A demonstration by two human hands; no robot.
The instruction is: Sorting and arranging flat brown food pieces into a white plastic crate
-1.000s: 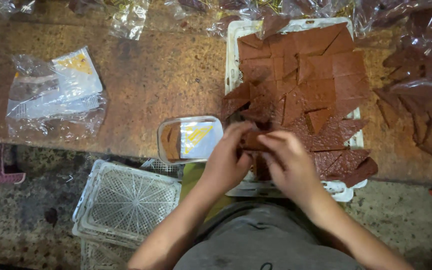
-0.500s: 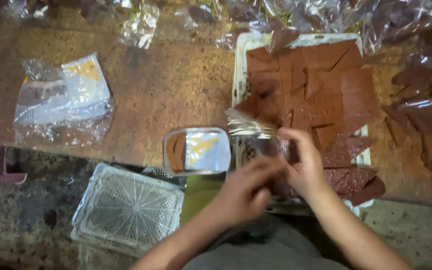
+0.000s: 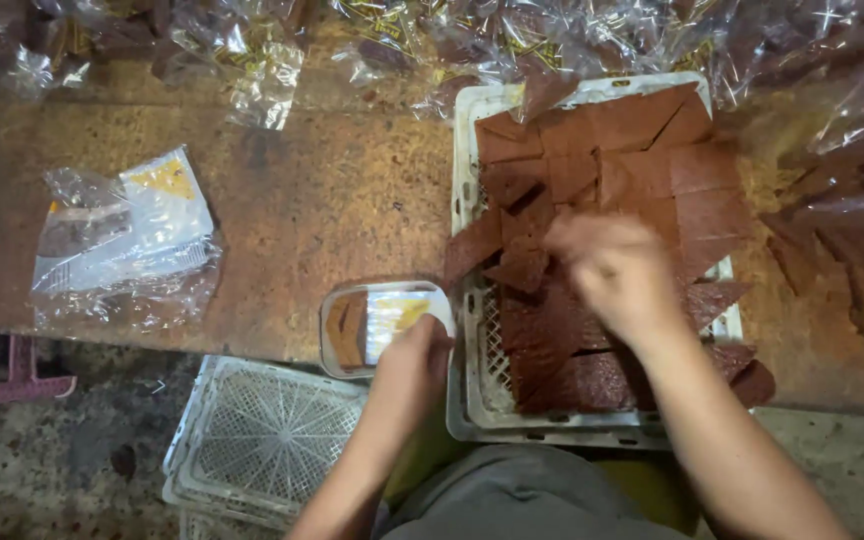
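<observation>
My left hand (image 3: 410, 362) rests on the right edge of a small clear pack (image 3: 380, 325) that holds a brown slice and a yellow-and-white card. It lies on the brown table (image 3: 302, 210) by its near edge. My right hand (image 3: 612, 268) is blurred and hovers over a white slotted tray (image 3: 464, 400) heaped with flat reddish-brown slices (image 3: 602, 150). Its fingers are spread over the slices; whether it holds one I cannot tell.
A stack of clear bags (image 3: 122, 240) with yellow-and-white cards lies at the left. Filled clear wrappers (image 3: 832, 200) are piled along the back and the right. An empty white tray (image 3: 262, 440) sits below the table edge, and a pink object (image 3: 12, 385) at far left.
Both hands were together at the tray's near-left corner with a clear wrapper between them. Now the left hand has gone to the small pack and the right has moved out over the slices.
</observation>
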